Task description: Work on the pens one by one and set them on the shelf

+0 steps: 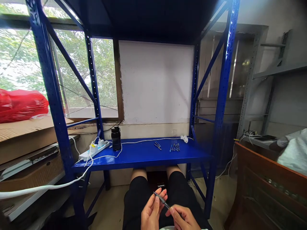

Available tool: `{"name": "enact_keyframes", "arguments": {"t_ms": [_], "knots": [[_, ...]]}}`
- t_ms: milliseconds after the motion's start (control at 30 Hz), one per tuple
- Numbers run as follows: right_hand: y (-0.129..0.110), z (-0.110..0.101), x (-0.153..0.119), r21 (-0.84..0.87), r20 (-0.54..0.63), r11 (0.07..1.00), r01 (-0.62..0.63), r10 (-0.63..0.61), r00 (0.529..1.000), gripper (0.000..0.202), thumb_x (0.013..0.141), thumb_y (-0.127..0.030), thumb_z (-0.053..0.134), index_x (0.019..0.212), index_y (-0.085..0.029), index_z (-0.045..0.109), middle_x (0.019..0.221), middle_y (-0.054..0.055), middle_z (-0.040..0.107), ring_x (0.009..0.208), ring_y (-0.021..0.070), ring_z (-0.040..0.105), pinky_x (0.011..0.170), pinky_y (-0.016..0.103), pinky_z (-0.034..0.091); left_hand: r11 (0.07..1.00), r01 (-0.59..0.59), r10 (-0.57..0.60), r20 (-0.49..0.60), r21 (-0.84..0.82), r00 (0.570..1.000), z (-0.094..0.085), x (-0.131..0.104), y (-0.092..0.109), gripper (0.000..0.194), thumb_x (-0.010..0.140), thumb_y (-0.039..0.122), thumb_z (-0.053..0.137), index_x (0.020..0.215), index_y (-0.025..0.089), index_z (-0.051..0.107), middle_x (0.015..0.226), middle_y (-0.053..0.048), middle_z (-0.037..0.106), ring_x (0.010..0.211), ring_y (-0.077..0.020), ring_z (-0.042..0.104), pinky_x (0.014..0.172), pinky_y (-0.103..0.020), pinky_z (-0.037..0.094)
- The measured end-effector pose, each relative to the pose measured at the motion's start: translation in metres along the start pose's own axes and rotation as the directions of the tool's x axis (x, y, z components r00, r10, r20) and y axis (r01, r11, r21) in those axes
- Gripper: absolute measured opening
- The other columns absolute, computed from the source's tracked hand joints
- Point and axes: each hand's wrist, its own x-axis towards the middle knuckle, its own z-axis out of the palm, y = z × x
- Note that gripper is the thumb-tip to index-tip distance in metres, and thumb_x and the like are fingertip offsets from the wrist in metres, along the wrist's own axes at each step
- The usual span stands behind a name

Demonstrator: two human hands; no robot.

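A dark pen (163, 201) slants between my two hands, above my lap. The fingers of my left hand (151, 210) pinch its upper-left part near the tip. Its lower-right end sits between the thumb and fingers of my right hand (182, 218). Ahead of the hands, on the blue shelf (139, 153), lie a small group of pens (157, 146) and, to its right, a row of several more pens (174, 147). These look dark blue and are too small to make out in detail.
A white power strip (94, 150) with plugs and a black bottle (116, 138) stand at the shelf's left. A white cable (148, 140) runs along the back to a white bundle (184, 138). Blue uprights (217, 121) frame the shelf. A wooden chair (266, 185) stands at right.
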Motion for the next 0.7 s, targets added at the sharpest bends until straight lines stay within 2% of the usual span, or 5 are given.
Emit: {"name": "enact_keyframes", "arguments": {"t_ms": [167,400,533,600,700], "knots": [[0.004,-0.001,-0.001,0.002,-0.025,1.0,0.002,-0.002,1.0,0.082,0.09,-0.092,0.048,0.093,-0.015,0.077,0.048,-0.009,0.03,0.045,0.0096,0.027,0.048,0.023,0.033,0.999,0.016,-0.016,-0.008,-0.036,1.0,-0.006,0.006,-0.006,0.056,0.061,0.056,0.101,0.1,0.018,0.088,0.102,-0.018,0.085,0.098,-0.0319,0.081,0.088,-0.036,0.064],[-0.008,0.0,-0.004,-0.039,-0.073,0.998,0.041,-0.044,0.996,0.078,0.087,-0.09,0.056,0.096,-0.016,0.079,0.057,-0.002,0.049,0.052,0.0127,0.043,0.053,0.026,0.041,0.998,0.06,-0.061,-0.109,-0.015,0.992,-0.003,0.002,0.006,0.058,0.045,0.053,0.107,0.087,0.017,0.088,0.092,-0.015,0.086,0.085,-0.0265,0.081,0.077,-0.029,0.064],[-0.008,0.0,-0.002,-0.028,-0.045,0.999,0.026,-0.028,0.999,0.072,0.091,-0.085,0.057,0.097,-0.016,0.077,0.058,-0.002,0.05,0.051,0.0119,0.042,0.052,0.025,0.039,0.999,0.044,-0.046,-0.127,-0.016,0.991,-0.005,0.003,0.003,0.052,0.05,0.051,0.106,0.085,0.017,0.086,0.092,-0.014,0.085,0.081,-0.0246,0.08,0.069,-0.026,0.062],[-0.007,-0.001,-0.001,-0.012,-0.042,1.0,0.009,-0.01,0.999,0.069,0.091,-0.083,0.059,0.096,-0.016,0.075,0.059,-0.003,0.05,0.051,0.0108,0.039,0.051,0.023,0.036,0.999,0.029,-0.033,-0.121,-0.035,0.992,-0.008,0.005,0.0,0.051,0.055,0.048,0.105,0.092,0.019,0.086,0.099,-0.014,0.085,0.087,-0.0265,0.081,0.071,-0.027,0.063],[-0.005,-0.002,0.0,0.003,-0.052,1.0,-0.018,0.018,0.998,0.068,0.092,-0.083,0.059,0.094,-0.016,0.073,0.059,-0.004,0.048,0.05,0.0096,0.036,0.05,0.022,0.033,0.995,0.037,-0.043,-0.072,-0.089,0.996,-0.011,0.007,-0.003,0.059,0.057,0.046,0.105,0.107,0.02,0.086,0.117,-0.018,0.083,0.108,-0.0328,0.079,0.087,-0.033,0.064]]}}
